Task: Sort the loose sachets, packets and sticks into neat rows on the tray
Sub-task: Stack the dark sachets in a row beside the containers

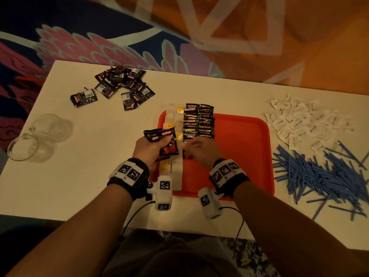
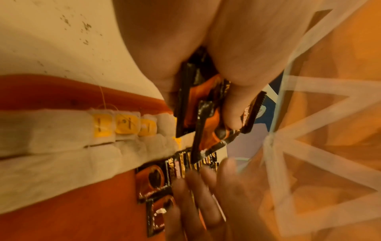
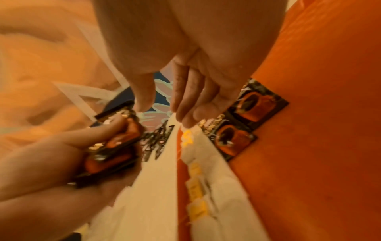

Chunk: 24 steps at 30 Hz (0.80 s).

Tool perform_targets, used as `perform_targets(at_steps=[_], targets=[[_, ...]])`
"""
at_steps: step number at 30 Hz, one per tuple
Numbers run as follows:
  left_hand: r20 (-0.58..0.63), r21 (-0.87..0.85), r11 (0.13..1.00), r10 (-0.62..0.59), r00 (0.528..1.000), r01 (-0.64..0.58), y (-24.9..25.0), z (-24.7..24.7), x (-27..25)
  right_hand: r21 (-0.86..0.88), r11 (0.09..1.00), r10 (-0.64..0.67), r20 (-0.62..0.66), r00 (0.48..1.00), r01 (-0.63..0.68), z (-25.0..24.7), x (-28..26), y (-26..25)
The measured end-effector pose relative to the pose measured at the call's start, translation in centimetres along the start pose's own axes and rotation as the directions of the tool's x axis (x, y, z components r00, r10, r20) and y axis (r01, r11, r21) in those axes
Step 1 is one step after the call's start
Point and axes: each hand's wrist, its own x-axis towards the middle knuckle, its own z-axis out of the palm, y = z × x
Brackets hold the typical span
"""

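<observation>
Sachets (image 1: 162, 141) in left hand (image 1: 148, 149) — tray's (image 1: 249, 156) left edge.

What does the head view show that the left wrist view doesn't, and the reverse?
Only head: loose black sachets, white packets, blue sticks, two glasses. Only left wrist: thread on the tea bags, right fingertips at the row's near-end sachets. Both: orange tray, left hand gripping a sachet bundle.

White worktop (image 1: 219, 90), speckled in places, under dim warm light. Beyond it a carpet (image 1: 79, 37): navy with pink scalloped motifs at left, orange with pale bands at right.
</observation>
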Motion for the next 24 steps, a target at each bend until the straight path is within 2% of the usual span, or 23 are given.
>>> perform_targets(at_steps=[3, 6, 9, 13, 18, 20, 24], targets=[[0.023, 0.039, 0.999, 0.029, 0.999, -0.03, 0.2, 1.4, -0.3, 0.109, 0.993, -0.063, 0.082, 0.995, 0.054, 0.3, -0.8, -1.8], [0.062, -0.022, 0.999, 0.033, 0.998, -0.031, 0.7, 2.2, -0.5, 0.04, 0.989, -0.141, 0.035, 0.989, 0.14, 0.0, -0.8, -2.2], [0.065, -0.054, 0.998, 0.027, 0.998, -0.024, 1.0, 2.4, -0.3, 0.026, 0.993, -0.113, 0.025, 0.993, 0.112, -0.5, -0.9, -1.9], [0.01, -0.029, 0.999, -0.021, 1.0, 0.021, 0.9, 2.6, -0.2, -0.002, 0.987, -0.158, 0.033, 0.987, 0.158, -0.8, -1.3, -1.6], [0.06, -0.033, 0.999, -0.006, 0.998, 0.008, 0.6, 2.7, -0.5, -0.054, 0.992, -0.115, 0.043, 0.992, 0.117, -1.5, -1.3, -0.8], [0.087, -0.025, 0.999, -0.034, 0.996, 0.036, 0.4, 2.9, -0.4, -0.058, 0.994, -0.089, 0.03, 0.996, 0.09, -1.6, -1.2, -0.5], [0.112, 0.061, 0.997, -0.053, 0.992, 0.046, -0.3, 3.7, -0.3, -0.139, 0.984, -0.112, 0.032, 0.993, 0.115, -2.1, -1.4, 0.1]])
